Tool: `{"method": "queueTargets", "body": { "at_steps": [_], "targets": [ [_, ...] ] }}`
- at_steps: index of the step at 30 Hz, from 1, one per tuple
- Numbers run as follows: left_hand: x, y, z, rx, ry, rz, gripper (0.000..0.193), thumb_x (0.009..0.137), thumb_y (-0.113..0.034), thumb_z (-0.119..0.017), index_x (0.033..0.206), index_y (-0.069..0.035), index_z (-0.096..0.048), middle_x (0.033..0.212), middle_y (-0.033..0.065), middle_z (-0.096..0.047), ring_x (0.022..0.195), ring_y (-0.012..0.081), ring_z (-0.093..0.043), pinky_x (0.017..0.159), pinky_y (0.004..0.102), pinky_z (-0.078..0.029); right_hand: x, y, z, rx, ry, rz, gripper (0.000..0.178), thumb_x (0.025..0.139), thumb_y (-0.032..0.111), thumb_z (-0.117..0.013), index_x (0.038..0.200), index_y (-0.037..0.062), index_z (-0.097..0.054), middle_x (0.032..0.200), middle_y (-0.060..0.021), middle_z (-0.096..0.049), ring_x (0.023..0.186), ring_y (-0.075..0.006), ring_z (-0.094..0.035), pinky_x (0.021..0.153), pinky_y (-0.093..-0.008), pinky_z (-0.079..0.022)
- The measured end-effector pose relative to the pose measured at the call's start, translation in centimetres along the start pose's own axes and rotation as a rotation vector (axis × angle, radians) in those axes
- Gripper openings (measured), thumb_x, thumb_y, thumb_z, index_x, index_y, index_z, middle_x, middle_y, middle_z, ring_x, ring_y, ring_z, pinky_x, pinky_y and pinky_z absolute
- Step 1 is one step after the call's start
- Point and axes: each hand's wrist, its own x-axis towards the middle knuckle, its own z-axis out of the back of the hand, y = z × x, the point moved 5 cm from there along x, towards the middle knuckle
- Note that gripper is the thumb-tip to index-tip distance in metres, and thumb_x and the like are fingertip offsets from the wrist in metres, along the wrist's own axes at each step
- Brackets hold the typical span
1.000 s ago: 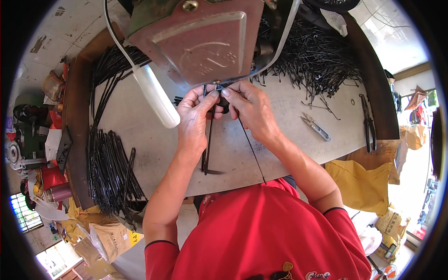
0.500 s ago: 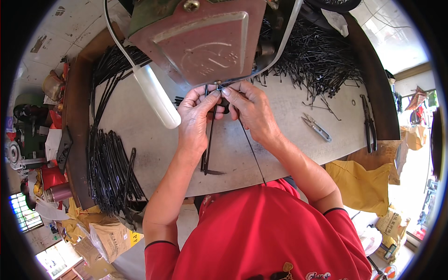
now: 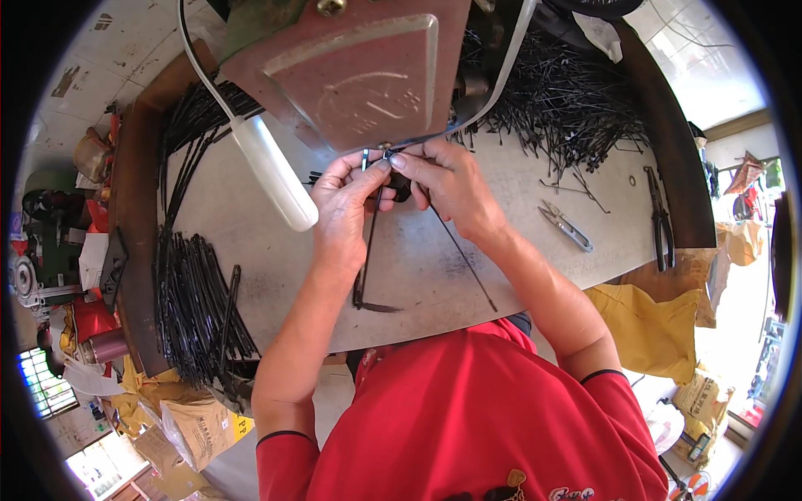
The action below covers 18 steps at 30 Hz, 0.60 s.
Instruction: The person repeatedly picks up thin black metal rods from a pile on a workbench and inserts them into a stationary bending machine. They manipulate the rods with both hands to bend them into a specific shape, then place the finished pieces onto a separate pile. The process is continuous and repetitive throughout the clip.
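My left hand (image 3: 347, 204) and my right hand (image 3: 447, 184) meet at the far middle of the metal worktable (image 3: 418, 250), just under a red-brown machine housing (image 3: 359, 71). Both pinch the upper ends of thin black rods (image 3: 368, 250) that hang down toward me. One long thin rod (image 3: 464, 250) slants away to the right below my right hand. A small metal fitting sits between my fingertips. A white cylindrical handle (image 3: 276, 171) lies just left of my left hand.
A pile of black rods (image 3: 196, 305) lies at the table's left edge, and a tangled heap of black rods (image 3: 560, 100) at the far right. Snips (image 3: 566, 225) and black pliers (image 3: 660, 217) rest on the right. Yellow bags (image 3: 652, 326) and clutter surround the table.
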Motion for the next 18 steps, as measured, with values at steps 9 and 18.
{"method": "queueTargets", "body": {
  "at_steps": [9,18],
  "targets": [
    [0.2,0.1,-0.3,0.032,-0.04,-0.035,0.022,0.083,-0.007,-0.068,0.101,0.002,-0.061,0.08,0.0052,-0.063,0.061,0.0094,-0.058,0.056,0.0214,-0.048,-0.1,-0.1,0.5,-0.097,0.095,-0.097,0.028,0.091,0.024,-0.058,0.099,-0.0018,-0.063,0.057,-0.0019,-0.053,0.044,-0.0058,-0.045,0.036,-0.0219,-0.03],
    [-0.5,0.8,-0.3,-0.086,-0.047,-0.011,0.019,0.085,-0.009,-0.067,0.101,-0.001,-0.062,0.078,0.0026,-0.061,0.061,0.0079,-0.057,0.055,0.0199,-0.046,-0.4,-0.2,0.0,0.115,0.044,-0.061,0.023,0.091,0.019,-0.058,0.098,-0.0028,-0.063,0.071,-0.0039,-0.06,0.049,-0.0071,-0.05,0.036,-0.0222,-0.033]
  ]
}}
